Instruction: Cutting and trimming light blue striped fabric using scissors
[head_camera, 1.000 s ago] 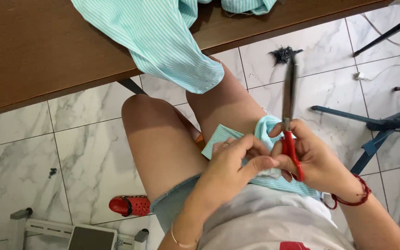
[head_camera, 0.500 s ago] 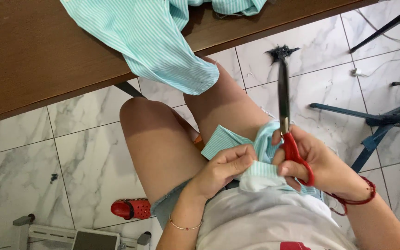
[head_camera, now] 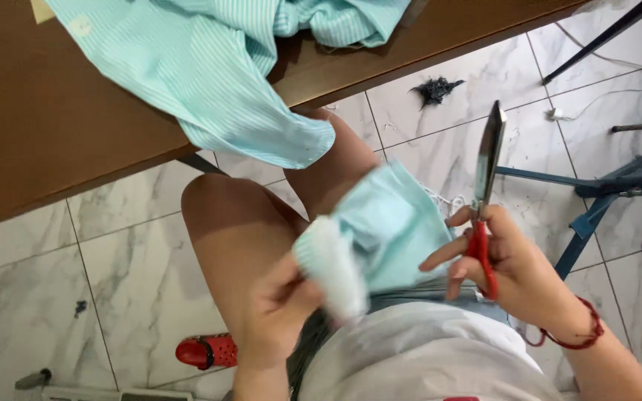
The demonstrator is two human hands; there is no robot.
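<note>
Left hand [head_camera: 280,297] now pinches the folded mint cloth [head_camera: 380,230] alone, while right hand [head_camera: 507,267], moved toward 3 o'clock, grips closed red-handled scissors [head_camera: 484,186].

Small sewing or tailoring workroom, possibly in a home. Evidence: my brown wooden worktable [head_camera: 53,126] with a mint striped garment [head_camera: 209,82] hanging over its edge; red-handled scissors [head_camera: 483,200] in my right hand [head_camera: 510,271]; a piece of the same striped fabric [head_camera: 380,230] across my lap; dark thread clippings [head_camera: 435,89] on the white marble-tiled floor [head_camera: 31,289].
</note>
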